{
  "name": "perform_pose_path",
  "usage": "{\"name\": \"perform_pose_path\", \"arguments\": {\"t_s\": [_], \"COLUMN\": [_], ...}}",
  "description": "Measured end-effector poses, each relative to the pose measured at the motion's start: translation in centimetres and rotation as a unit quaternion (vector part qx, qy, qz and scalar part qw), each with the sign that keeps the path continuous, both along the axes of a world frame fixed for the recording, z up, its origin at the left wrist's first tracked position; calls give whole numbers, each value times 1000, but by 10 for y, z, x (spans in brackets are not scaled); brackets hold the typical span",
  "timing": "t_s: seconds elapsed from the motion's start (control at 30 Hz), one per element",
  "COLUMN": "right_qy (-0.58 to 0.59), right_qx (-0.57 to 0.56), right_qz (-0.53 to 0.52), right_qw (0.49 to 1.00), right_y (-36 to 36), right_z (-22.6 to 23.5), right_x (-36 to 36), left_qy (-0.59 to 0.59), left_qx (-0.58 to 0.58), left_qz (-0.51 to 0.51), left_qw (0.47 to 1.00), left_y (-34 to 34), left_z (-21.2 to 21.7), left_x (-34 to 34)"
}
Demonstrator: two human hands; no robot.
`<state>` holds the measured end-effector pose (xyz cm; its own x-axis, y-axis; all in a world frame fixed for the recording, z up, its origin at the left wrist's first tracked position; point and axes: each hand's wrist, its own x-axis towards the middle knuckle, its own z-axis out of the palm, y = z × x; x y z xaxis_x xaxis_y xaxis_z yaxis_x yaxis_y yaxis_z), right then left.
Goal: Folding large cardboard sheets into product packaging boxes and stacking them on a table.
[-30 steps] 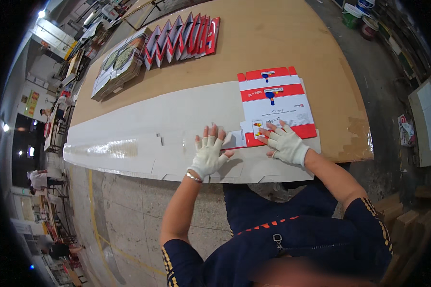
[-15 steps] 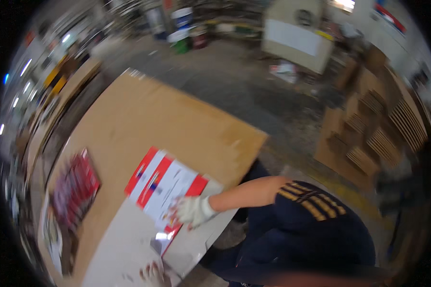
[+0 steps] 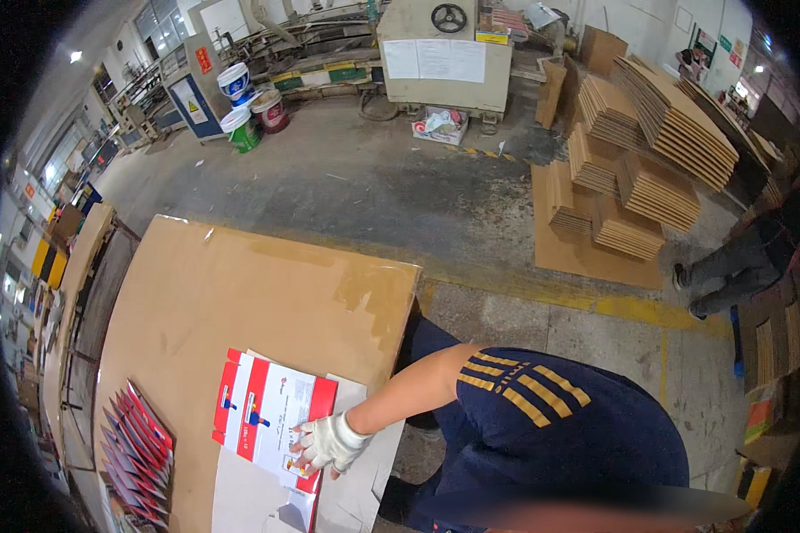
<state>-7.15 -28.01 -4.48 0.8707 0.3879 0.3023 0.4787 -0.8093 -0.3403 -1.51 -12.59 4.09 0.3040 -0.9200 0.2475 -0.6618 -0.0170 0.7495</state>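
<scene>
A flattened red-and-white printed carton [image 3: 280,404] lies on the table, with tabs along its left end. My right hand [image 3: 333,442], in a whitish glove that leaves the fingertips bare, rests on the carton's lower right part. Its fingers are apart and lie over the surface. A narrow flap [image 3: 300,508] at the carton's near end looks bent up and glossy. Beneath the carton is a pale grey-white sheet [image 3: 356,480]. My left hand is outside the picture.
The brown-topped table [image 3: 240,284] carries a fanned pile of red folded cartons [image 3: 138,457] at its left. Stacked brown cardboard [image 3: 631,178] stands on the floor at right, near another person [image 3: 747,258]. Buckets [image 3: 240,129] and a beige machine [image 3: 444,67] are at the back.
The view has turned and sharpened, so the table sits lower in the picture. My left hand, at the lower edge before, has gone out of view. My right hand stays on the carton.
</scene>
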Motion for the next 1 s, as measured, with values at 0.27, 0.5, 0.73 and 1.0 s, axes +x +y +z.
{"name": "perform_pose_path", "arguments": {"t_s": [0.27, 0.5, 0.73, 1.0], "right_qy": [21, -81, -45, -93], "right_qx": [-17, 62, -134, -173], "right_qz": [-14, 26, -40, -55], "right_qw": [1000, 995, 989, 979], "right_y": [-12, -6, -10, -5], "right_z": [3, 16, 9, 2], "right_x": [-9, 6, 2, 1], "left_qy": [257, 319, -245, -259], "left_qx": [-99, -189, 150, 221], "left_qz": [-46, 265, 220, 216], "left_qw": [960, 890, 932, 915], "left_y": [-98, 49, 90, 83], "left_z": [16, -105, -46, -51], "left_x": [-118, 51, 30, 22]}}
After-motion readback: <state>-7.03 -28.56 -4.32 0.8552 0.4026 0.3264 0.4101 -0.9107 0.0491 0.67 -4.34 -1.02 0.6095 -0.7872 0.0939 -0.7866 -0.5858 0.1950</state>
